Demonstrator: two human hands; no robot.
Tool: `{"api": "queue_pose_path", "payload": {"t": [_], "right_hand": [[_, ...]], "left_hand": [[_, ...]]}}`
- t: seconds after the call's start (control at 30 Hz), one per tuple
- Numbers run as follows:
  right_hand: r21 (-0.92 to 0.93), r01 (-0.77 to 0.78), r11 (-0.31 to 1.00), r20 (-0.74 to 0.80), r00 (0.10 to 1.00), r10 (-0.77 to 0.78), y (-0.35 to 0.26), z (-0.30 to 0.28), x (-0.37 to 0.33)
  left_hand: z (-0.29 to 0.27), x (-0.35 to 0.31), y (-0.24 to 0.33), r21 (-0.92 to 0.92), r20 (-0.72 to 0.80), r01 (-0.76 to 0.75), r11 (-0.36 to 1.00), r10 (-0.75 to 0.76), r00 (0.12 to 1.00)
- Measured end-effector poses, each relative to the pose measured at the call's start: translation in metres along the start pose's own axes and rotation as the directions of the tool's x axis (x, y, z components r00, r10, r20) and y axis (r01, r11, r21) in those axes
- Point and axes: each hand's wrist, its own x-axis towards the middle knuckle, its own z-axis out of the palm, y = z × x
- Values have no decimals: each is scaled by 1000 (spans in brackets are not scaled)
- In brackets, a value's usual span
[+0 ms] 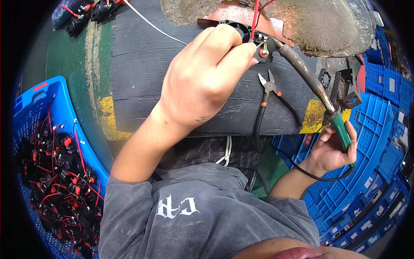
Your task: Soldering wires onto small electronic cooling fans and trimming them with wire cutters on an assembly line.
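Note:
My left hand (202,73) reaches across the work surface, with thumb and forefinger pinched on a red wire (254,23) just above a black part (269,55) with metal terminals. A small black fan (242,30) sits beside that part, partly behind my knuckles. My right hand (330,149) is wrapped round the green handle of a soldering iron (308,75). The iron's tip points at the terminals, close to my left fingertips; contact cannot be made out. Below the part lie cutting pliers (268,88) with dark handles and orange bands, jaws apart.
A blue crate (64,93) of black parts with red wires stands at left. Several more parts (77,26) lie at far left. A white cord (148,21) runs behind my left hand. A black bracket (345,88) lies at right, near stacked blue crates (371,116). A crusted tray (327,26) is behind.

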Motion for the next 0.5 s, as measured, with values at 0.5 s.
{"api": "queue_pose_path", "payload": {"t": [0.5], "right_hand": [[-6, -37, 999, -143, 989, 36, 7, 12, -5]], "left_hand": [[3, -5, -5, 5, -1, 11, 1000, -11, 1000]]}}
